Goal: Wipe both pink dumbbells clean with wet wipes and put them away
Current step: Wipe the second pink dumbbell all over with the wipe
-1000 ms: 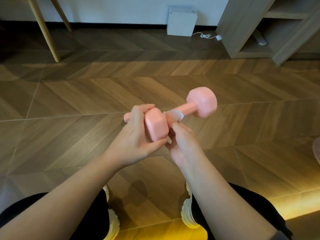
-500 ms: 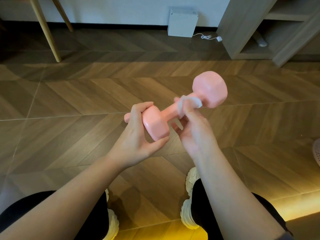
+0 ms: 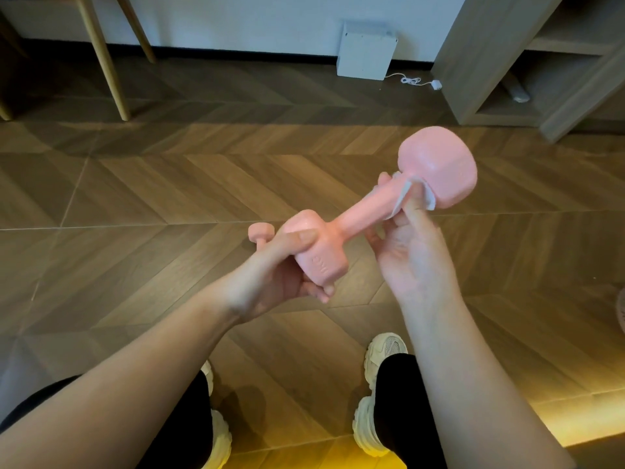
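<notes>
A pink dumbbell (image 3: 358,214) is held in the air above the wooden floor (image 3: 135,184), slanting from lower left to upper right between the two hands. Its near head is clasped by the left hand (image 3: 270,279), with the thumb laid across the top and the fingers curled underneath. The far end of the handle, just below the upper head, is gripped by the right hand (image 3: 412,252), whose fingers are closed around a white wet wipe (image 3: 406,194) pressed against the handle where it meets the head.

The dumbbell is seen to be a smooth, matte pink, with blocky, rounded heads and a straight handle. Raised lettering is present on the side of the near head but cannot be read.

A second pink dumbbell (image 3: 257,233) lies on the floor just behind the left hand; only one head and a bit of handle are visible, the rest being hidden by the hand. Most of the wipe is covered by the right fingers. At the right edge of the view a pinkish round object (image 3: 620,313) is cut off and cannot be identified.
</notes>
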Demonstrator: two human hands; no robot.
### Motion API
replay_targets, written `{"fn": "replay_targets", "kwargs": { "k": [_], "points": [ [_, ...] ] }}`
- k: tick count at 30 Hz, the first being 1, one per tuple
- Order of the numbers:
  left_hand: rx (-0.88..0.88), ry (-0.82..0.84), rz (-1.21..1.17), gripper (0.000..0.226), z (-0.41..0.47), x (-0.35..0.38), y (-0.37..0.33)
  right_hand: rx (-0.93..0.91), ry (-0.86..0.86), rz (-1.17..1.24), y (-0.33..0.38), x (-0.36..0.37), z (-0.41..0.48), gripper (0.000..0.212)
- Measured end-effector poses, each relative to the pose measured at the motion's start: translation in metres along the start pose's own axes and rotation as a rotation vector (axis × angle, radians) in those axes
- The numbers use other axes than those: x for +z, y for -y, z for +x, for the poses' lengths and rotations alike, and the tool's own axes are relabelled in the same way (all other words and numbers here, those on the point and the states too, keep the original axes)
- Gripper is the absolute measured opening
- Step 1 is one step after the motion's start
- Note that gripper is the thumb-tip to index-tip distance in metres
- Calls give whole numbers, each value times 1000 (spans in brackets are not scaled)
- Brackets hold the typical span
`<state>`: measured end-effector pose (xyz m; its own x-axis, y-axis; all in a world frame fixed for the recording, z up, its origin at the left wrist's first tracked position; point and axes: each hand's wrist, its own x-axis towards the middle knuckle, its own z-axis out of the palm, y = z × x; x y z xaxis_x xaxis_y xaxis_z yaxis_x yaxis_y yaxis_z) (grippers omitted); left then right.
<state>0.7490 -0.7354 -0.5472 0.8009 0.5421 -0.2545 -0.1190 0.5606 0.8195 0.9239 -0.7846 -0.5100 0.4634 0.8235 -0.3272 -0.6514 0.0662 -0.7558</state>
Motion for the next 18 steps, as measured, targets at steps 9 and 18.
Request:
{"fn": "replay_targets", "kwargs": {
  "k": [9,18],
  "points": [
    [-83,134,-320,45,0,-2,-6,52,176,-420,-33,12,-25,8],
    [95,-171,49,78,7,3,4,58,23,-305,-34,17,-21,21]
  ]
}}
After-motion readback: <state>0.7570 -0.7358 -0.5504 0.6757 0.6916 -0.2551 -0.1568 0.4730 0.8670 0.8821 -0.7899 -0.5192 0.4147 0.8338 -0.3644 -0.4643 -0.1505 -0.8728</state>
